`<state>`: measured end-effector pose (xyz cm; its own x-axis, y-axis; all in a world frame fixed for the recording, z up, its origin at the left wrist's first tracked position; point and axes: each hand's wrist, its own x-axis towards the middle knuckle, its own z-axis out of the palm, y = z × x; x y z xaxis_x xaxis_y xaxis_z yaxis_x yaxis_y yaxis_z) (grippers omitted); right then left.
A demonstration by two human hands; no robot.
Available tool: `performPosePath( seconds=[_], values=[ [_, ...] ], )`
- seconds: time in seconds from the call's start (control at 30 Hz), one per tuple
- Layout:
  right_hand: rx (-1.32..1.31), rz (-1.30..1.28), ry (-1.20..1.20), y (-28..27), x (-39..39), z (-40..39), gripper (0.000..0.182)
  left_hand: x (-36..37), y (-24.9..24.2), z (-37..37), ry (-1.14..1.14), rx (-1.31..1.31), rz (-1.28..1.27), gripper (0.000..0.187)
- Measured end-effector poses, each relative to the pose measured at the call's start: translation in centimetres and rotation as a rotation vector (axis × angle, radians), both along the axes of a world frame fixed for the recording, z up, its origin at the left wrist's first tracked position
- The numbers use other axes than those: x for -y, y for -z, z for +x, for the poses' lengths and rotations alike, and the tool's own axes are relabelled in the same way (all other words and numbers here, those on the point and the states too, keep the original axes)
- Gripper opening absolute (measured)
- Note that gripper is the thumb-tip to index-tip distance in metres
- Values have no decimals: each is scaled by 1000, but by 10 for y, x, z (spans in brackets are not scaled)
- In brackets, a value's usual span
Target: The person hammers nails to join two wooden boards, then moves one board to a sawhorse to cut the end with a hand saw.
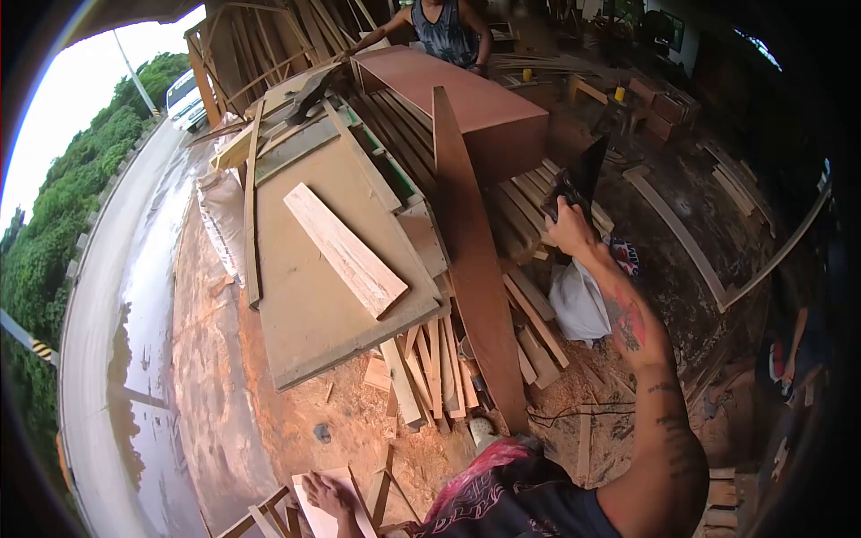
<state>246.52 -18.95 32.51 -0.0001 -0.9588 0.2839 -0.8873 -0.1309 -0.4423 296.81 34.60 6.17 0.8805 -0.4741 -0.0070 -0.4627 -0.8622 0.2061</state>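
Note:
My right hand (574,231) is stretched out at right, its fingers wrapped round the handle of a dark handsaw (587,172) with a broad blade pointing up. My left hand (327,495) lies flat on a pale board (350,520) at the bottom, beside a wooden frame (267,518). Between my hands a long reddish-brown plank (475,255) slants from the wood stack to the ground. A light wood piece (345,249) rests on the beige panel (305,314) of a worktable, left of the plank.
Across the stack, a person (441,34) stands by a large reddish-brown box (448,85). Timber offcuts (430,368) stick out below the panel. A white sack (578,300) sits beneath my right forearm. A curved frame (686,238) lies on the right; another person (789,359) is at far right.

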Motion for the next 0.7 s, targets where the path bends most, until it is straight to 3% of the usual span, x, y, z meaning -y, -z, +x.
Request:
performPosePath(
  seconds=[0.07,0.17,0.3,0.47,0.53,0.63,0.7],
  values=[
    [-49,97,-15,27,57,9,56,6,-5,-1,-23,-11,0,52],
    [-200,34,23,77,127,32,53,8,-6,-5,-21,0,-22,51],
    [-254,294,94,105,178,78,54,20,-26,-13,-25,-3,-35,48],
    [-279,272,13,151,181,91,51,20,-28,-10,-32,-46,-40,48],
    [-266,220,-22,166,171,82,50,12,-14,-7,20,71,-21,49],
    [-238,133,-87,185,149,62,48,-7,12,9,293,367,0,39],
    [-228,88,-122,191,139,54,47,-16,26,21,417,423,-63,38]
  ],
)
